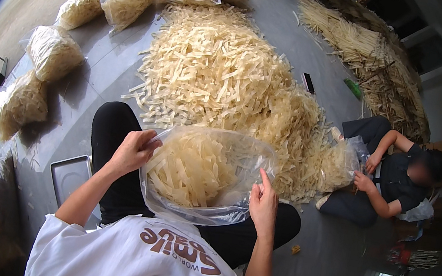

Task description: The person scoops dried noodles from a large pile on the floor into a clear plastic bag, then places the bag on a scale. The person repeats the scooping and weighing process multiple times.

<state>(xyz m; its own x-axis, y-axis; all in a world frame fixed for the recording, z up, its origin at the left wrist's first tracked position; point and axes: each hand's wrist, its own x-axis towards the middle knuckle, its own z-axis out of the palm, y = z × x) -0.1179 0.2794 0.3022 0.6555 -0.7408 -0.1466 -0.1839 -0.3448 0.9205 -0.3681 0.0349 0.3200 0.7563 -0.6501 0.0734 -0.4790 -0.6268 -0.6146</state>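
A clear plastic bag (pixel 204 217) lies across my lap with its mouth wide, partly filled with pale, flat dried strips (pixel 190 168). My left hand (pixel 134 152) grips the bag's rim at the left between thumb and fingers. At the right side of the mouth is my right hand (pixel 263 197), its index finger extended along the plastic and its thumb raised; whether it pinches the film is unclear. Just beyond the bag, a large heap of the same cream-coloured strips (pixel 223 69) spreads over the grey floor.
Filled plastic bags (pixel 54 53) stand in an arc at the left and far side. A person (pixel 401 175) sits at the right, handling another bag. A metal tray (pixel 67 174) lies by my left knee. Long pale strips (pixel 349 41) are piled at the far right.
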